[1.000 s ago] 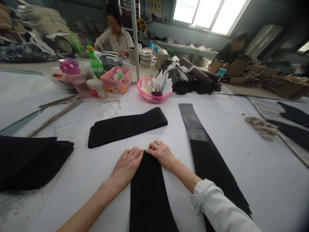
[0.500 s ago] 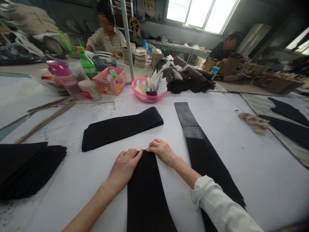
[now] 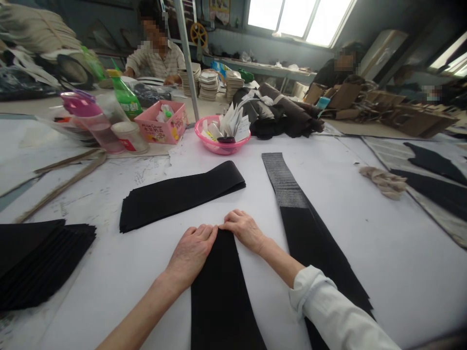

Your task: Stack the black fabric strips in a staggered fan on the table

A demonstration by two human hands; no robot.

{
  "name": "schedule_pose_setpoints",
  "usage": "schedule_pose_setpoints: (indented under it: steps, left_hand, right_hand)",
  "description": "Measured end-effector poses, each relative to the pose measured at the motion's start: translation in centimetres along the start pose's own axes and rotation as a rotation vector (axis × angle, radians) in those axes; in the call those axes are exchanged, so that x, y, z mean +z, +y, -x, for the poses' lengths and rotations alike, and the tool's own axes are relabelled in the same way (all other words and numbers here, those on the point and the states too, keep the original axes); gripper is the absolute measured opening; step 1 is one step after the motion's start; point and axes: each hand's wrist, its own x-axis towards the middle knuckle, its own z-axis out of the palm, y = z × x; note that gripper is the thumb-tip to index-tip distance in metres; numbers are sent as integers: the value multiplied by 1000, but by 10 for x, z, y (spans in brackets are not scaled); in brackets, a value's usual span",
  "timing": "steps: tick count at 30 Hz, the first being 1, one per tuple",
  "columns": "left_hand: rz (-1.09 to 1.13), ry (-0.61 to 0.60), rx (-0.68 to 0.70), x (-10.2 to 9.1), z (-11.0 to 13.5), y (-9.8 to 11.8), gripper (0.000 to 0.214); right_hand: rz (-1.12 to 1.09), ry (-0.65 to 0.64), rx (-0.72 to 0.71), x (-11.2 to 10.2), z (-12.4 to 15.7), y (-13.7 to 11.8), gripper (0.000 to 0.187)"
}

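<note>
A long black strip of material (image 3: 222, 291) runs toward me over the white table surface (image 3: 134, 272). My left hand (image 3: 193, 250) is closed at the left corner of its far end, thumb and fingers together on the edge. At the same end, my right hand (image 3: 243, 228) pinches the right part of that edge, its fingertips close to the left hand's. To the right lies a stack of black strips (image 3: 314, 238) with a grey, streaked far end (image 3: 280, 180). Beyond my hands is a folded black stack (image 3: 178, 197).
Far left lies a thick pile of black pieces (image 3: 40, 262). A pink basket (image 3: 222, 146) with papers, a pink box (image 3: 160, 126), a green bottle (image 3: 124, 95) and a pink jug (image 3: 95, 124) stand at the back. A crumpled beige cloth (image 3: 383, 182) lies right. Two people sit beyond.
My left hand has slid slightly along the strip's far edge, bringing its fingertips nearer to the right hand's. The right hand stays almost in place. The view has shifted a little.
</note>
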Motion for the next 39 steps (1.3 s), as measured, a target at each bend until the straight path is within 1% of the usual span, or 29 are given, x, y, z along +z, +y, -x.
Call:
schedule_pose_setpoints:
  steps: [3, 5, 12, 19, 26, 29, 34, 39]
  left_hand:
    - [11, 3, 1, 0, 0, 1, 44]
    - [26, 3, -1, -1, 1, 1, 45]
    - [53, -7, -8, -3, 0, 0, 47]
    - [9, -1, -2, 1, -5, 3, 48]
    - [-8, 5, 4, -2, -6, 5, 49]
    - [3, 3, -3, -2, -7, 5, 51]
    - [2, 0, -1, -1, -9, 6, 53]
    - [-8, -9, -3, -2, -10, 6, 53]
  right_hand:
    - [-96, 6, 33, -3, 1, 5, 17]
    - [-118, 9, 39, -4, 2, 8, 18]
    - [-23, 3, -2, -4, 8, 7, 18]
    - [33, -6, 6, -2, 12, 1, 21]
    - [-102, 54, 120, -3, 12, 6, 14]
    - [-79, 60, 116, -3, 13, 8, 15]
    - [-7, 8, 70, -6, 18, 5, 19]
    - [2, -6, 103, -8, 23, -1, 22]
